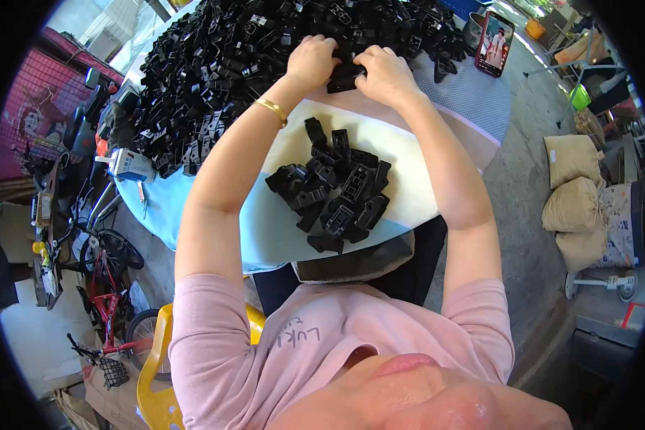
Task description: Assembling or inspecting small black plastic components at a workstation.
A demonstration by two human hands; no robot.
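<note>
A big heap of black plastic parts covers the far side of the cloth-covered table. My left hand reaches to the heap's near edge, its fingers curled in against the black pieces and partly hidden. Across from it, my right hand has thumb and fingers bent round the end of a black plastic part lying between the two hands. Closer to my body, a smaller pile of similar black parts rests on the pale cloth between my forearms.
A phone stands upright at the table's far right, beside a round container. A blue-and-white box sits at the left edge. Sacks are stacked on the floor to the right; a red bicycle stands on the left.
</note>
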